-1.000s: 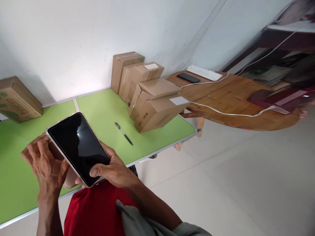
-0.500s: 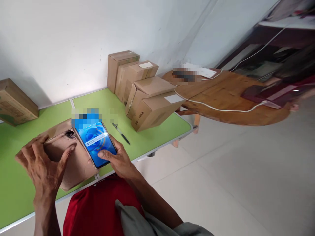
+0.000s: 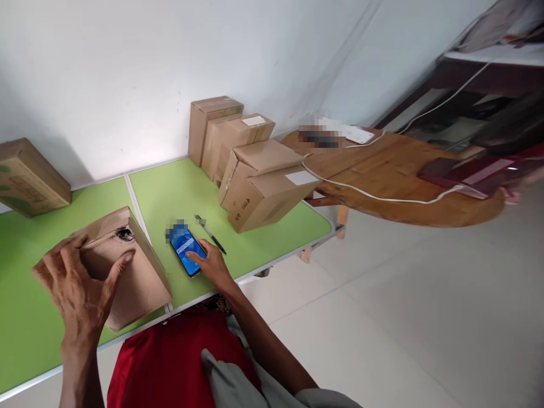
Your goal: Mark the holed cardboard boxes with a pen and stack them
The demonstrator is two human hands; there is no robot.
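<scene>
A cardboard box (image 3: 140, 269) with a dark scribbled or torn mark near its far corner lies at the table's front edge. My left hand (image 3: 80, 277) grips it, fingers over its left side and thumb across the top. To the right of the box, a smartphone (image 3: 187, 249) with a lit blue screen is low over the green table or resting on it; I cannot tell which. My right hand (image 3: 211, 263) holds the phone by its right edge, thumb on the screen. Just beyond that hand lies a pen (image 3: 211, 233).
Several cardboard boxes (image 3: 272, 195) stand in a row at the table's (image 3: 293, 243) right end. Another carton (image 3: 36, 178) is at the far left by the wall. A wooden table (image 3: 382, 170) bears a white cable (image 3: 374, 195). At the far right, another person's hand (image 3: 512, 195) shows.
My right hand has lowered the phone away from over the box, down to the table on its right. The left hand stays on the box.
</scene>
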